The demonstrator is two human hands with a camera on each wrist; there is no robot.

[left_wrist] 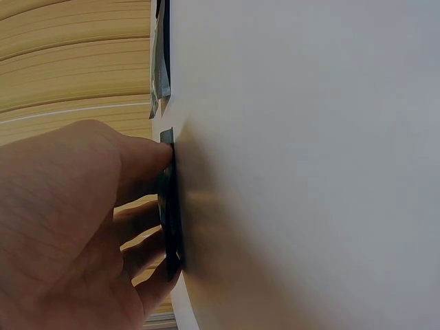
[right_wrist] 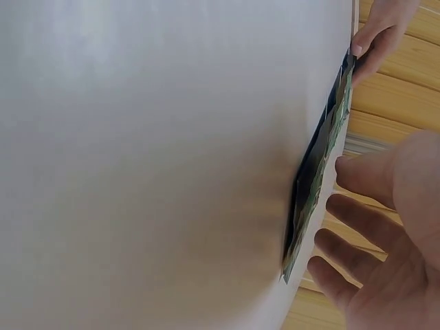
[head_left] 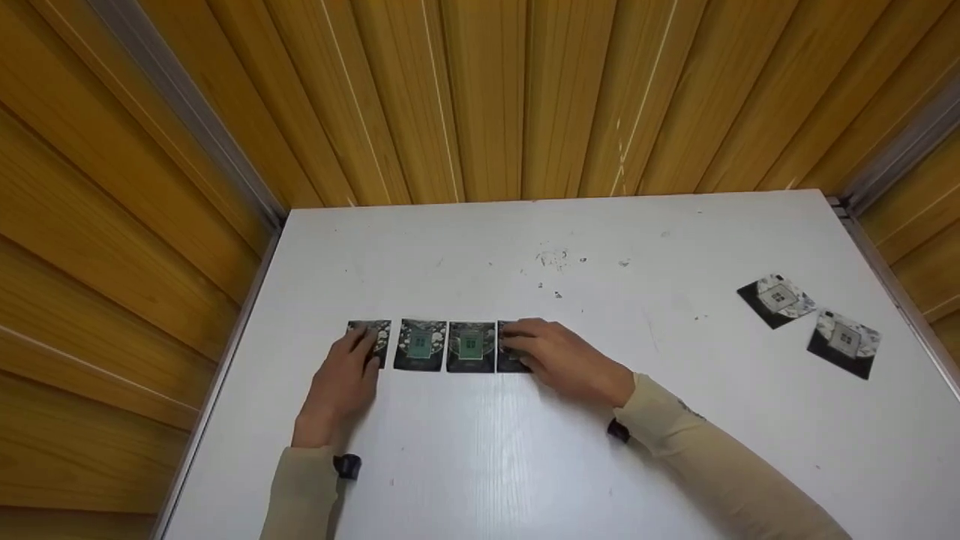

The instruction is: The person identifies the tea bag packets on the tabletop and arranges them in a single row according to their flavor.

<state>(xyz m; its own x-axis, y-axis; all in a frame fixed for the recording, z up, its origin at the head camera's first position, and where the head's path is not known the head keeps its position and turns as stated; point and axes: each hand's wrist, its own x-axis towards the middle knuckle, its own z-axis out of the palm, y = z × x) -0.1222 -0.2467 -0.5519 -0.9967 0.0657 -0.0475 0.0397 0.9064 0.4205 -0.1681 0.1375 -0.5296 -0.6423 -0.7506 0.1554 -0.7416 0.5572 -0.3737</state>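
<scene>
Four cards [head_left: 470,346] in a row on table [head_left: 450,450] | your left hand [head_left: 343,379] pinches leftmost card [head_left: 383,339]; your right hand [head_left: 566,360], spread, empty, at rightmost card [head_left: 511,364] | two others [head_left: 845,343] far right | you're seemingly aligning; next likely calls for even gaps

The left arm [head_left: 300,499] reaches in from the near side, left hand [head_left: 341,379] palm down, fingers [head_left: 364,345] angled far and right. The right arm [head_left: 731,457] slants from the near right, the right hand [head_left: 571,364] palm down, its slightly bent, spread fingers pointing left.
</scene>
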